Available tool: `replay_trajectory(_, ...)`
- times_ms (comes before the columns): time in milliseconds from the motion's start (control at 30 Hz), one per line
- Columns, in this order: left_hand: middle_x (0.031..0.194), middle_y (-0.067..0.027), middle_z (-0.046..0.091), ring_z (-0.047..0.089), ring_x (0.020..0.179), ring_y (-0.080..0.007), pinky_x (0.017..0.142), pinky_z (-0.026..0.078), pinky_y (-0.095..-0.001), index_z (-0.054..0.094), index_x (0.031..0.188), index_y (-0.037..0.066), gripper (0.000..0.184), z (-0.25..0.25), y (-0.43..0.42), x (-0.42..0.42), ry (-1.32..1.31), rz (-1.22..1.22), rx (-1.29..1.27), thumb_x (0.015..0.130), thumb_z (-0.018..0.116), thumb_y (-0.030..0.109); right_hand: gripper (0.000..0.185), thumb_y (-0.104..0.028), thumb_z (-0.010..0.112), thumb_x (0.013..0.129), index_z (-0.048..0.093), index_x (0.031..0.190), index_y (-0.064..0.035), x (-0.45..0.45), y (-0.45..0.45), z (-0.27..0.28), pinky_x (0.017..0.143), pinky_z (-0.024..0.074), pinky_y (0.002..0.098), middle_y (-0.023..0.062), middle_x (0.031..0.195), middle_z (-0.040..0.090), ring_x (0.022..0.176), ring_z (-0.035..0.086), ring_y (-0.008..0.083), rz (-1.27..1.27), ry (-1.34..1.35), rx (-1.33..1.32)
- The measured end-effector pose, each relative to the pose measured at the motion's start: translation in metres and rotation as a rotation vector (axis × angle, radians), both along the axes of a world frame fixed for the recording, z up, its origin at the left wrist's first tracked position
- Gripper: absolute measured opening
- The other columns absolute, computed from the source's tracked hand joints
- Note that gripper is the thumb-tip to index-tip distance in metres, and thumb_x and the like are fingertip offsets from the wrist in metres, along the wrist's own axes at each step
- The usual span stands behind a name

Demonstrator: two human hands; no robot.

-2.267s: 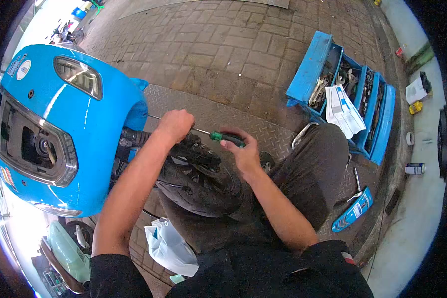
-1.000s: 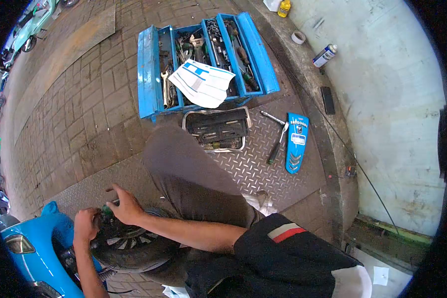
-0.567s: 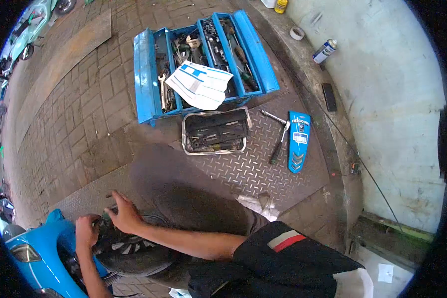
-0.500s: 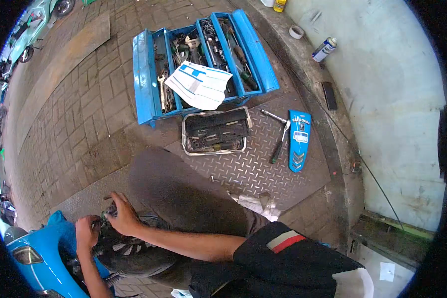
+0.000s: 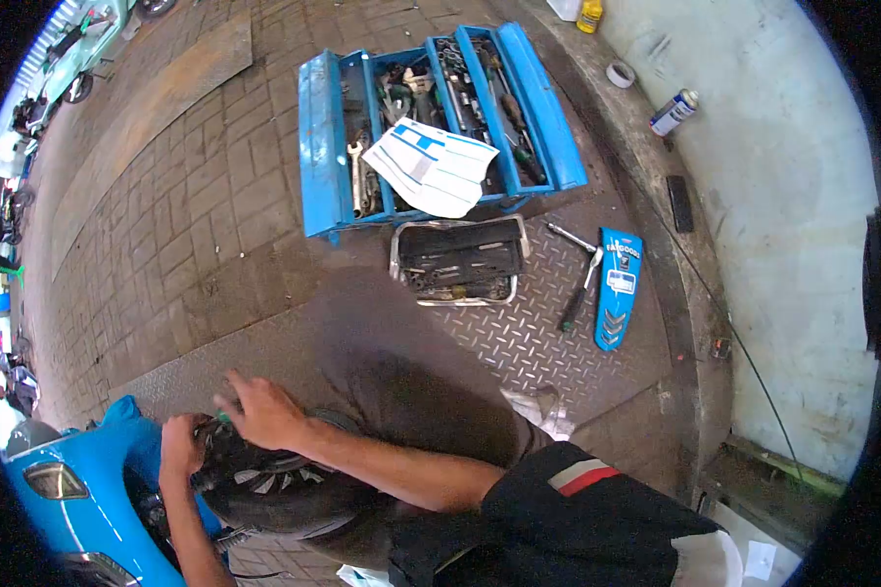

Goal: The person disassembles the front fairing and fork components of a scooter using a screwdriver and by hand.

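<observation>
My left hand (image 5: pixel 179 448) is at the axle side of a black scooter wheel (image 5: pixel 279 514), its fingers curled over a dark part that they mostly hide. Just right of it, my right hand (image 5: pixel 264 415) hovers above the wheel with fingers apart and nothing visible in them. Between the two hands shows a small green spot (image 5: pixel 223 418), too small to name. The wheel, with its pale spokes, sits beside the blue scooter body (image 5: pixel 78 489) and against my dark trouser leg (image 5: pixel 401 382).
A blue cantilever toolbox (image 5: pixel 321 147) stands open, a paper sheet (image 5: pixel 436 166) lying across it. Beside it are a metal tray (image 5: pixel 521 279) of small tools, a ratchet wrench (image 5: pixel 579 293) and a blue panel (image 5: pixel 619 293). A spray can (image 5: pixel 673 112) and a dark phone-like object (image 5: pixel 679 203) lie by the wall.
My right hand has loosened, its fingers now more spread and lifted off the wheel part. My left hand stays in place. The whole view has shifted, so things appear farther right.
</observation>
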State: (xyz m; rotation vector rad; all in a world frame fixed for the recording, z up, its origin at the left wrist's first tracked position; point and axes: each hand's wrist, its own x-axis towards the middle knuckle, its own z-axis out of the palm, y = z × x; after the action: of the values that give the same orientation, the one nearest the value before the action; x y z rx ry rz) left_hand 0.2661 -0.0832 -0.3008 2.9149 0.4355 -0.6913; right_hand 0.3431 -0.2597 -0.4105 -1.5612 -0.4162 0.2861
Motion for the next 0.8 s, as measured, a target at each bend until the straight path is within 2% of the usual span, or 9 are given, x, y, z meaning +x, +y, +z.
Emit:
replay_trajectory(67,0.097,-0.0250,0.073,0.069,0.094,-0.0459,0.084,0.056,-0.0517,0.079,0.097,0.004,0.020,-0.008,0.005,-0.002,0.069,0.004,-0.027,0.079,0.071,0.007,0.048,-0.023,0.071,0.095,0.061,0.136,-0.0011,0.033,-0.019,0.017,0.101,0.0522,0.0494,0.0294,0.127,0.066,0.118,0.066,0.0439,0.603,0.368,-0.295)
replay_trajectory(200,0.098,-0.0246,0.073,0.070,0.094,-0.0452,0.083,0.056,-0.0528,0.078,0.110,0.008,0.028,-0.024,0.027,-0.007,0.221,-0.033,0.117,0.084,0.068,0.010,0.063,-0.021,0.086,0.080,0.063,0.136,-0.0042,0.016,-0.013,-0.014,0.096,0.0538,0.0456,0.0218,0.121,0.069,0.110,0.069,0.0349,0.320,0.094,0.082)
replay_trajectory(300,0.099,-0.0225,0.074,0.070,0.097,-0.0447,0.087,0.057,-0.0548,0.075,0.111,0.009,0.027,-0.019,0.018,-0.011,0.148,0.018,0.025,0.088,0.064,0.015,0.056,-0.031,0.081,0.089,0.064,0.135,-0.0049,0.019,-0.017,-0.001,0.096,0.0538,0.0434,0.0199,0.108,0.072,0.104,0.069,0.0336,0.258,0.041,-0.076)
replay_trajectory(333,0.099,-0.0227,0.074,0.070,0.098,-0.0447,0.086,0.057,-0.0550,0.075,0.112,0.009,0.026,-0.021,0.020,-0.016,0.149,0.011,0.029,0.089,0.063,0.015,0.047,-0.028,0.075,0.094,0.065,0.128,0.0029,0.034,-0.028,0.044,0.097,0.0537,0.0478,0.0268,0.116,0.072,0.110,0.071,0.0358,0.406,0.438,-0.227)
replay_trajectory(467,0.101,-0.0238,0.074,0.071,0.097,-0.0453,0.085,0.057,-0.0554,0.074,0.111,0.009,0.023,-0.027,0.016,-0.015,0.234,0.014,0.084,0.094,0.061,0.018,0.044,-0.027,0.073,0.096,0.065,0.128,0.0018,0.021,-0.017,-0.002,0.094,0.0557,0.0465,0.0244,0.107,0.074,0.104,0.073,0.0362,0.435,0.229,-0.174)
replay_trajectory(533,0.101,-0.0238,0.074,0.071,0.097,-0.0454,0.085,0.057,-0.0557,0.074,0.110,0.008,0.022,-0.027,0.010,-0.012,0.236,0.029,0.086,0.095,0.061,0.018,0.043,-0.022,0.075,0.095,0.066,0.131,-0.0012,0.021,-0.019,-0.007,0.084,0.0551,0.0400,0.0167,0.096,0.073,0.091,0.072,0.0271,0.328,-0.097,-0.088)
replay_trajectory(633,0.100,-0.0235,0.074,0.071,0.096,-0.0452,0.083,0.057,-0.0560,0.073,0.106,0.008,0.019,-0.031,0.013,-0.017,0.217,0.011,0.064,0.095,0.061,0.019,0.044,-0.013,0.079,0.090,0.066,0.131,-0.0042,0.022,-0.019,0.007,0.087,0.0532,0.0352,0.0109,0.096,0.069,0.092,0.067,0.0209,0.435,0.177,-0.383)
replay_trajectory(733,0.099,-0.0228,0.074,0.072,0.097,-0.0443,0.082,0.058,-0.0559,0.073,0.103,0.008,0.018,-0.031,0.015,-0.016,0.188,0.005,0.067,0.094,0.061,0.018,0.042,-0.015,0.080,0.088,0.067,0.127,-0.0039,0.023,-0.020,0.002,0.094,0.0531,0.0425,0.0200,0.118,0.072,0.111,0.071,0.0341,0.411,0.225,-0.041)
replay_trajectory(800,0.100,-0.0224,0.074,0.072,0.098,-0.0438,0.082,0.058,-0.0559,0.073,0.103,0.008,0.018,-0.026,0.012,-0.010,0.180,0.020,0.097,0.093,0.061,0.017,0.042,-0.015,0.080,0.088,0.067,0.127,-0.0036,0.028,-0.019,0.006,0.093,0.0533,0.0417,0.0190,0.115,0.073,0.109,0.071,0.0318,0.405,0.149,-0.028)
